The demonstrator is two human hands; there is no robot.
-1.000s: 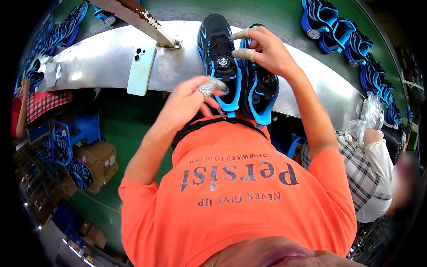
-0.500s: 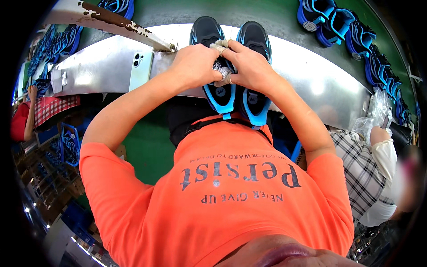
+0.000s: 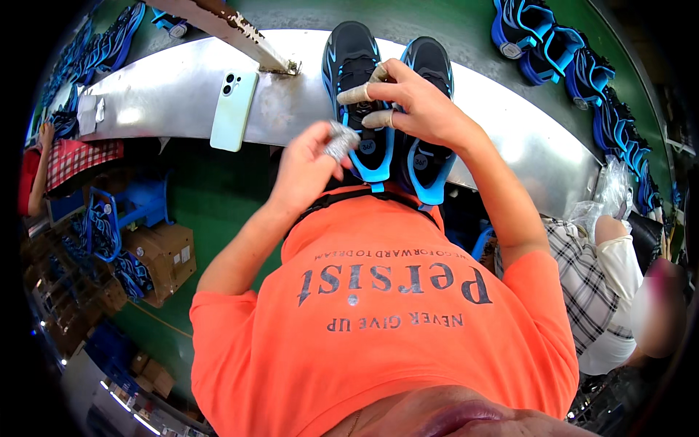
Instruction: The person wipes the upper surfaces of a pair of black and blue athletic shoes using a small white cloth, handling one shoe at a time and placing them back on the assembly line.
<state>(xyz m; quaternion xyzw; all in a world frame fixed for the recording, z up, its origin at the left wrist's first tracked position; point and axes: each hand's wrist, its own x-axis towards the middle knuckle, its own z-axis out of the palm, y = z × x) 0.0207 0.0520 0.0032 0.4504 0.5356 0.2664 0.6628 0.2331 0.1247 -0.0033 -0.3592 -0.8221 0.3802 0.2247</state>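
Curling the left hand (image 3: 306,164), right of the mint phone (image 3: 234,109), against crinkled silvery wrap (image 3: 341,138), cannot tell if gripping; spreading the right hand (image 3: 419,102) over black, blue-edged shoes (image 3: 352,64), also right of the phone, with rounded toes aimed away along near-parallel long axes, on shiny metal surface (image 3: 520,138).

Pair of black-and-blue dial-lace sneakers, side by side on the steel bench, toes pointing away from the wearer.
Left sneaker (image 3: 354,76): upright, black upper, light-blue side trim, bright blue heel collar, round badge on the insole; midfoot partly hidden by right-hand fingers. Right sneaker (image 3: 429,62): same build, close beside it, toe slightly further down the view; middle mostly covered by the right hand (image 3: 426,109). Both heel ends reach past the near bench edge (image 3: 145,109). Silvery crinkled material (image 3: 339,143) at left-hand (image 3: 306,160) fingertips, near left sneaker's heel; can't tell if gripped or wrapped on.
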